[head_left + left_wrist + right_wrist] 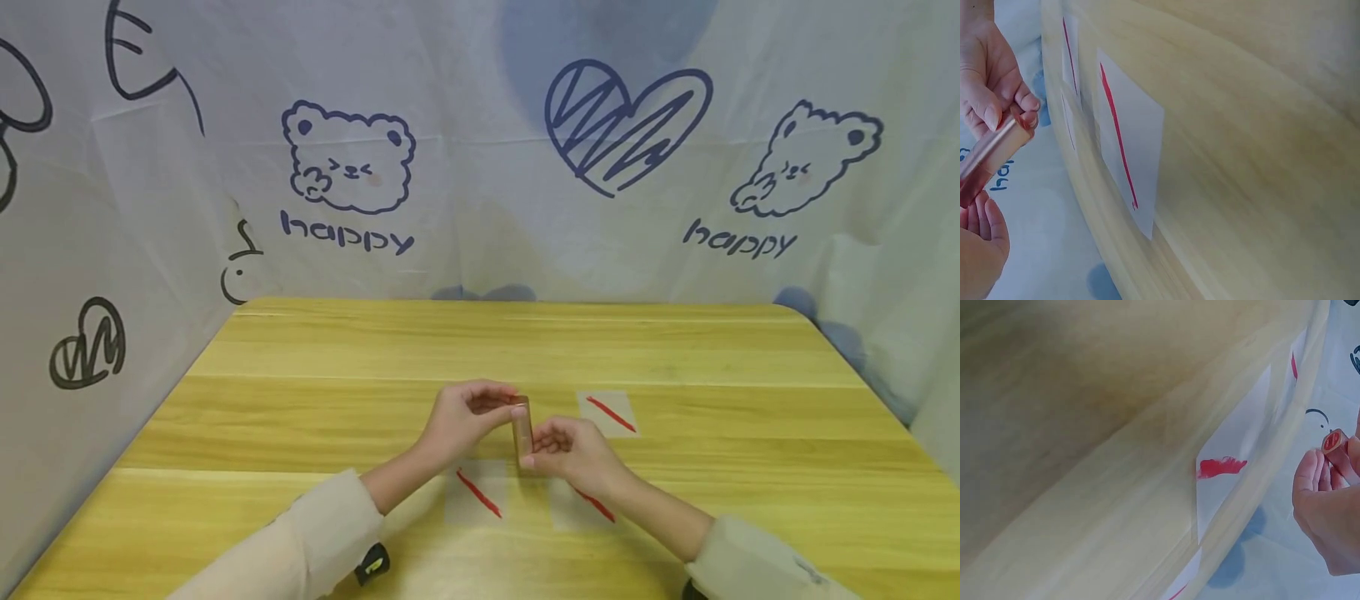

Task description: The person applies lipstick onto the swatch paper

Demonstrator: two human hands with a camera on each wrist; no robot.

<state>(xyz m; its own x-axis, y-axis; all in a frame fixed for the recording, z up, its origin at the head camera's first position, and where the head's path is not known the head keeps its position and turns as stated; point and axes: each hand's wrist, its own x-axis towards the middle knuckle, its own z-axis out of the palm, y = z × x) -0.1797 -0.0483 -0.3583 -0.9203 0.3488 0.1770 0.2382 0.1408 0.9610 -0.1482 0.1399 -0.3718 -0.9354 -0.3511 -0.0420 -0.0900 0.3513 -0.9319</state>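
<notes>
A slim rose-gold lipstick (522, 435) is held upright between both hands above the wooden table. My left hand (461, 421) pinches its upper end between thumb and fingers. Lower down, my right hand (581, 457) grips the bottom end, thumb in front and fingers curled behind. In the left wrist view the shiny lipstick tube (991, 153) lies aslant between the two hands at the left edge. The right wrist view has one end of the lipstick (1334, 440) at the right edge, with red showing in it.
Three pale paper squares with red strokes lie on the table (300, 433): a left one (491, 475), a front right one (566, 515) partly under the right hand, and a farther one (626, 404). A white cloth (480, 192) with drawings hangs behind.
</notes>
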